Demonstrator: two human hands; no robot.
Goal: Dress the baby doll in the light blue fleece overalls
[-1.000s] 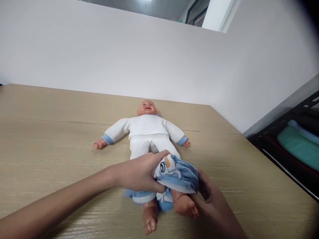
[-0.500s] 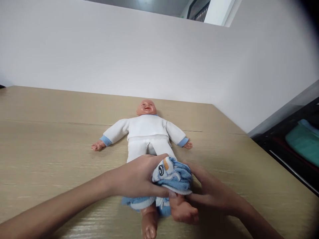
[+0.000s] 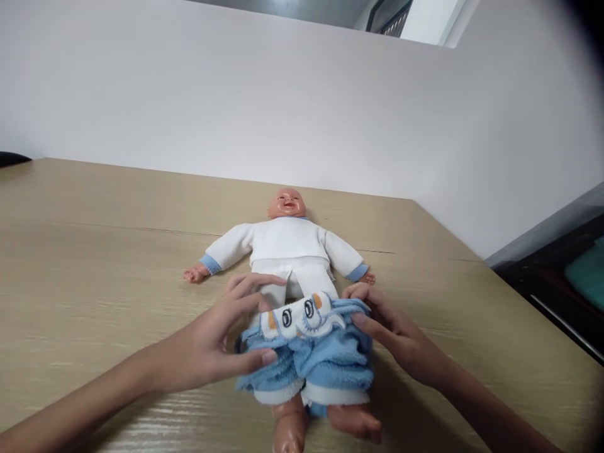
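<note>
A baby doll [image 3: 289, 242] lies on its back on the table, feet toward me, in a white top with blue cuffs. Blue terry trousers [image 3: 325, 368] with white hems and an embroidered animal face are on its lower legs, waistband below the white upper legs. Both bare feet stick out of the hems. My left hand [image 3: 231, 333] is at the left side of the trousers, thumb and fingers spread apart around the waistband's edge. On the right side, my right hand [image 3: 389, 327] pinches the waistband between thumb and fingers.
The wooden table [image 3: 104, 270] reaches back to a pale wall [image 3: 212, 100]. At the right, past the table edge, stands a dark rack or shelf [image 3: 557, 283] with green cloth [image 3: 587, 274] on it. A dark curved object [image 3: 14, 159] shows at the far left.
The trousers, bunched around one leg before, now spread across both legs with the face showing. My left hand has moved left and opened; my right hand now grips the waistband. The view shifted slightly.
</note>
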